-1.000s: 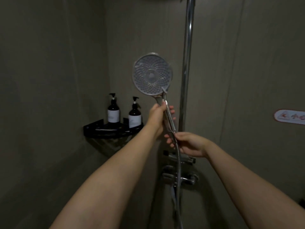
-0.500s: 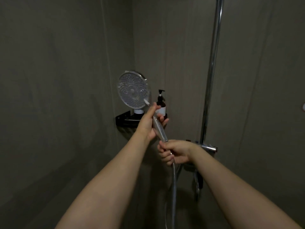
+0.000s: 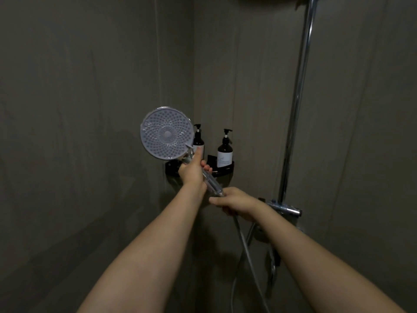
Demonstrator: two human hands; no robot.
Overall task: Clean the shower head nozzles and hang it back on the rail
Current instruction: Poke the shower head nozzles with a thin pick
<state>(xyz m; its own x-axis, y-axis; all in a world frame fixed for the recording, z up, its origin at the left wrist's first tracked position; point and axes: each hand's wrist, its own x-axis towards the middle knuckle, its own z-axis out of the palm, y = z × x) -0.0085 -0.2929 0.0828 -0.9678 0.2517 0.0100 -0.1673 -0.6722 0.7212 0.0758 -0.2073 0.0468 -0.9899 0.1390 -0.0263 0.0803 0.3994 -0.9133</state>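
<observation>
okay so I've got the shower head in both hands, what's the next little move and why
Probably free your right hand from the handle's base and rub the nozzles. The left hand already grips the handle, the shower head faces you with its nozzle face exposed, and it is well off the rail.

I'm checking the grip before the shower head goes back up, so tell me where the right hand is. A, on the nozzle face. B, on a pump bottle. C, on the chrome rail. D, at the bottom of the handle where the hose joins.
D: the right hand grips the lower end of the shower head handle where the hose leaves it, while the left hand holds the handle higher up.
</observation>
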